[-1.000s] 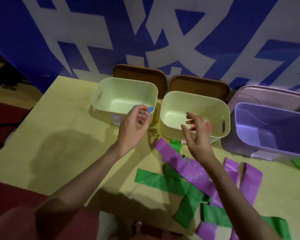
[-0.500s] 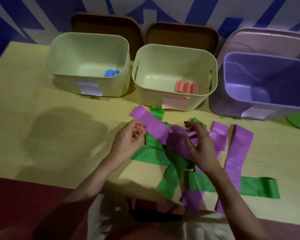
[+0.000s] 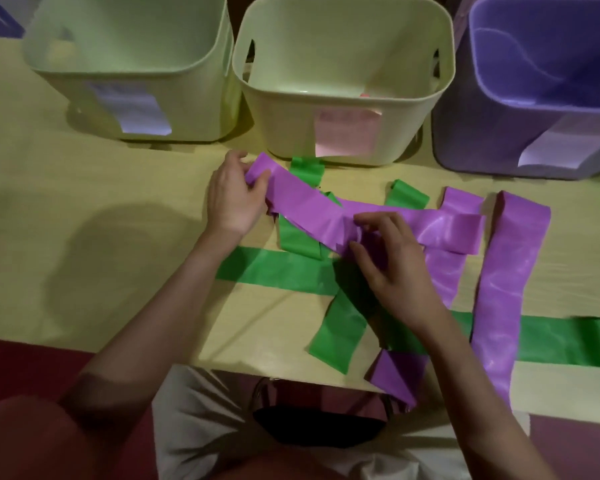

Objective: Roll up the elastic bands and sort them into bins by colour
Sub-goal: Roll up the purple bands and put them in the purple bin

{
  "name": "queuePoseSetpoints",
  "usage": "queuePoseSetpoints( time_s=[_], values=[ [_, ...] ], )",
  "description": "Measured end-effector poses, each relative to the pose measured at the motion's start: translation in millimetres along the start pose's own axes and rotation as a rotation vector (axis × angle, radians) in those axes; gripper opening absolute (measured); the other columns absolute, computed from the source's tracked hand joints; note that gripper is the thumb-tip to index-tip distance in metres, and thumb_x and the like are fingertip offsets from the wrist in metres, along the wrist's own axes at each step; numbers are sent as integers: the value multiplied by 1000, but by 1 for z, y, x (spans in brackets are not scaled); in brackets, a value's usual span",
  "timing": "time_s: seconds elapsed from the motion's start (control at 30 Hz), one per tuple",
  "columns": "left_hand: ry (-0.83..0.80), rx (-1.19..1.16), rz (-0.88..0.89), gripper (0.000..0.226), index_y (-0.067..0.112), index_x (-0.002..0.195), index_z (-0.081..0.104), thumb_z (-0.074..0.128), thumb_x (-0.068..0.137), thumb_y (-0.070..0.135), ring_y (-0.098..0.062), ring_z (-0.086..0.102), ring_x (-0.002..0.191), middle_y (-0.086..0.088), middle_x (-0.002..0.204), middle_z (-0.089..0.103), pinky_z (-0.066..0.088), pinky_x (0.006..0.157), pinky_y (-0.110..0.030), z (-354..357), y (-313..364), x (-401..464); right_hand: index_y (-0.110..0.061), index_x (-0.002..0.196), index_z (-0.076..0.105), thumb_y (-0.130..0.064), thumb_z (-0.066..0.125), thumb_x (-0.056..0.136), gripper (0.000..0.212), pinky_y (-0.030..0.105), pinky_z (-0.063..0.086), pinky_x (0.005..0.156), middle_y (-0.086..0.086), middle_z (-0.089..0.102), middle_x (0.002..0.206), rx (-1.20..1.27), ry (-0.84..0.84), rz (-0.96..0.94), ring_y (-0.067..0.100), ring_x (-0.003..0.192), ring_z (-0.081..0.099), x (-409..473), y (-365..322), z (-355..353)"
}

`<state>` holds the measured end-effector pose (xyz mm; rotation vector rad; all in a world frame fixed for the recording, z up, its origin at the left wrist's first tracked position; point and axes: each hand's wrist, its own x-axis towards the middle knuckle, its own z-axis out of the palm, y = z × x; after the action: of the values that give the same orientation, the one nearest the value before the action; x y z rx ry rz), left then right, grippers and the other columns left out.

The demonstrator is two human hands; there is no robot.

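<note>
Between both, the purple band [image 3: 312, 209] stretches: left hand [image 3: 231, 199] pinches its end, right hand [image 3: 392, 265] grips its middle.

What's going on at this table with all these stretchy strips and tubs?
A person is sorting elastic bands. The left hand pinches the end of a long purple elastic band, while the right hand grips its middle. More purple and green bands lie crisscrossed on the yellow table, before two cream plastic bins and a purple one.

Pale yellow table [image 3: 84, 237], dark red floor [image 3: 21, 368]
</note>
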<state>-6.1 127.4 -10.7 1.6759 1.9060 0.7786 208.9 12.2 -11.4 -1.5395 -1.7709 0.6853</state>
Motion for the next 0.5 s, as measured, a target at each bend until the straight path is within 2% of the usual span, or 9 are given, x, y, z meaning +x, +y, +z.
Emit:
queuePoseSetpoints(
  time_s=[0.13,0.27,0.43,0.5],
  values=[
    [93,-74,66,20,8,104,69,62,88,18,-24,64,89,-7,95,70,51,80,-36,-5,1,-6,-6,121,55,-18,56,91,33,39,45,96,8,53,116,17,44,-68,21,110,51,1,-1,8],
    [131,-383,201,15,11,98,71,63,86,16,-8,59,82,0,88,68,48,75,-23,-23,17,-34,-4,130,48,-17,60,87,47,37,41,101,11,52,126,11,100,-116,21,117,48,6,-10,9],
    [75,-750,248,12,22,90,68,63,89,10,-9,61,82,4,82,67,51,76,-32,-56,50,-81,-6,139,38,-25,66,80,68,30,38,103,10,52,133,88,37,-125,19,123,48,22,-34,-1],
    [56,-847,235,14,20,90,67,62,90,7,-9,62,81,5,81,67,53,76,-31,-70,63,-96,-7,138,39,-24,73,80,69,33,41,100,10,55,129,77,-10,-109,20,119,52,27,-42,-6]
  ],
)
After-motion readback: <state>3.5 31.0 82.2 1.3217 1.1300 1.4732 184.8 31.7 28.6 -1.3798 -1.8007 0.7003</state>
